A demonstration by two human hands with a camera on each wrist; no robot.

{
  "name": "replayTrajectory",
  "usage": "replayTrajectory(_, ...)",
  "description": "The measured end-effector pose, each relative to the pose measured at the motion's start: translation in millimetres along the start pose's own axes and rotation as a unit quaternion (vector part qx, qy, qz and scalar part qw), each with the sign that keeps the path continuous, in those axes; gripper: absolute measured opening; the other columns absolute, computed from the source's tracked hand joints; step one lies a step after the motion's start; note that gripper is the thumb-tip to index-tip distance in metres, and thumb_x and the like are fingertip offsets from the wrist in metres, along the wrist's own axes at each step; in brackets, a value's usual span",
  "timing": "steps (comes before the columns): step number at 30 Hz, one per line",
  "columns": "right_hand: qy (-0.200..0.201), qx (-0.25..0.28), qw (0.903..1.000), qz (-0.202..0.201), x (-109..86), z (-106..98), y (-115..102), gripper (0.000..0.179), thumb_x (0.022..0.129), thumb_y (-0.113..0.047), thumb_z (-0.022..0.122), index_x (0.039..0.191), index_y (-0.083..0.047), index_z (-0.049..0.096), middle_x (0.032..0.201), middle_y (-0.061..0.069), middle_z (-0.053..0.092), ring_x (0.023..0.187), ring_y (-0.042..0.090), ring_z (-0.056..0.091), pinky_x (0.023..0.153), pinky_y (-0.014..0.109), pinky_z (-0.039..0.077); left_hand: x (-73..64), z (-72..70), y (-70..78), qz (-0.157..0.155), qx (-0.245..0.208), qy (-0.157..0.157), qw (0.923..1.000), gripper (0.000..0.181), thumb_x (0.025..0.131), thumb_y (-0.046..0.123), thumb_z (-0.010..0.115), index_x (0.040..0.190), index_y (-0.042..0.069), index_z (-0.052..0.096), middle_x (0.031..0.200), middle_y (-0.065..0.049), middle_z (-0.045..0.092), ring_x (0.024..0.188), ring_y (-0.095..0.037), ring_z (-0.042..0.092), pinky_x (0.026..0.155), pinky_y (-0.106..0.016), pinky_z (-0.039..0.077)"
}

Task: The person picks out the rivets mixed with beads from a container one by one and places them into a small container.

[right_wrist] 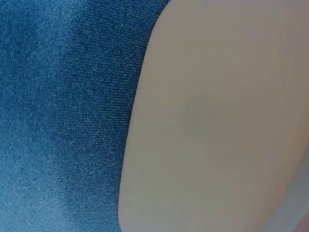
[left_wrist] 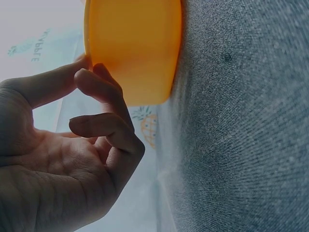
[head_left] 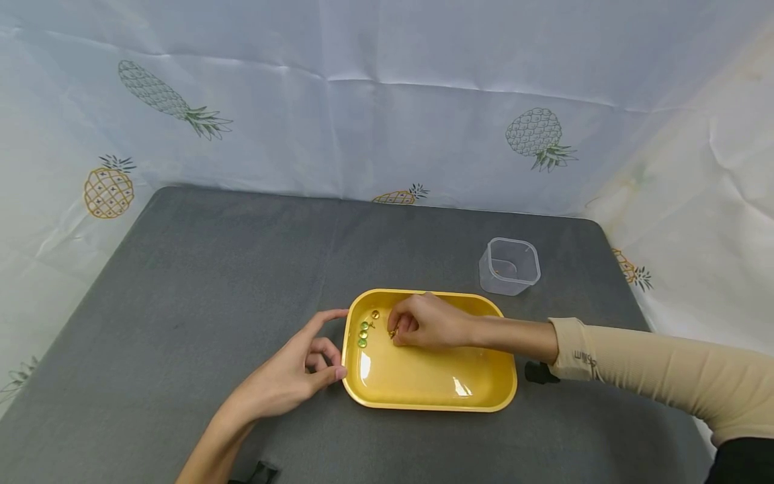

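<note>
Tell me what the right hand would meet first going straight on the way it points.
Likely the small green pieces in the yellow tray, just ahead of the right hand. Its height is hard to judge, so it might pass above them.

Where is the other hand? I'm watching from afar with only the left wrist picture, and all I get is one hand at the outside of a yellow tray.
Observer: In the head view, the right hand is inside the yellow tray, its fingertips pinched at a small gold piece.

Visitor: Oh! Is anything else lying in there?

Observer: Yes, small shiny green pieces lie near the tray's left end, though they are too small for me to say what they are.

Visitor: And is there any other container about?

Observer: Yes, a clear plastic box stands on the grey table, just beyond the tray and toward the right.
</note>
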State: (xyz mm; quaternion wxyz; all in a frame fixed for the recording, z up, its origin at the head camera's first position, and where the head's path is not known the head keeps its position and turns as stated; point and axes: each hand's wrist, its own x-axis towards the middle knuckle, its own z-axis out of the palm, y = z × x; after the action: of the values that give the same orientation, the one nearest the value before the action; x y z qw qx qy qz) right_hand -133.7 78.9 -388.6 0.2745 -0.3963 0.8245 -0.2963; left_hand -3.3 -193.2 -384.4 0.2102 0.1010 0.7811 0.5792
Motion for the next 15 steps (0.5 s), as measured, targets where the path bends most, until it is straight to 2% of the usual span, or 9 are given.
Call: replayTrajectory(15, -0.014, -0.012, 0.9997, -0.013, 0.9, 1.1, 2.1, 0.007, 0.094, -0.007, 0.08, 0.091, -0.012, 0.077, 0.081, -0.004, 0.072, 0.074, -0.003, 0.061, 0.072, 0.017, 0.056, -0.1, 0.5, 0.2, -0.004, 0.004, 0.001, 1.0, 0.08, 0.101, 0.01, 0.075, 0.166, 0.013, 0.029, 0.095, -0.009, 0.068, 0.068, -0.015, 0.064, 0.063, -0.025, 0.051)
